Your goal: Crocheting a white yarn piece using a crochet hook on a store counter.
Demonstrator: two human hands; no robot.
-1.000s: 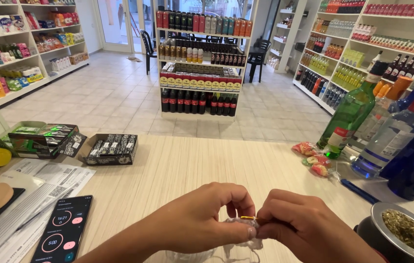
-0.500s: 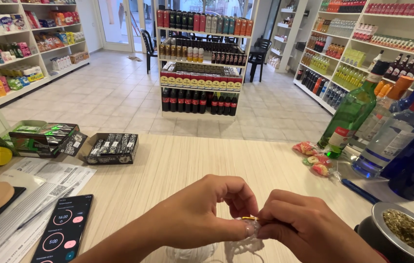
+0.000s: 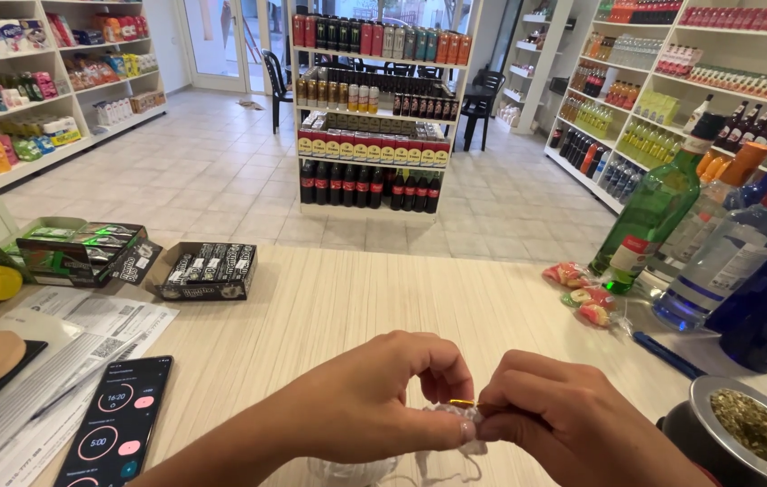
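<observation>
Two bare hands [image 3: 456,419] (no rings, gloves, sleeves), short nails.

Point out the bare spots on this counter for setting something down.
The widest bare wood on the counter lies between the black display box and the wrapped candies, beyond both hands. It is crowded by the bottles and around the phone and papers.

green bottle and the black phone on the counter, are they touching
Apart. The head view shows the green bottle at the counter's right side and the black phone at its left, with bare wood between them.

pale wooden counter [image 3: 329,307] with phone [image 3: 118,422], papers [image 3: 68,361], 2 display boxes [image 3: 206,271], bottles [image 3: 649,216], wrapped sweets [image 3: 582,293]
</observation>
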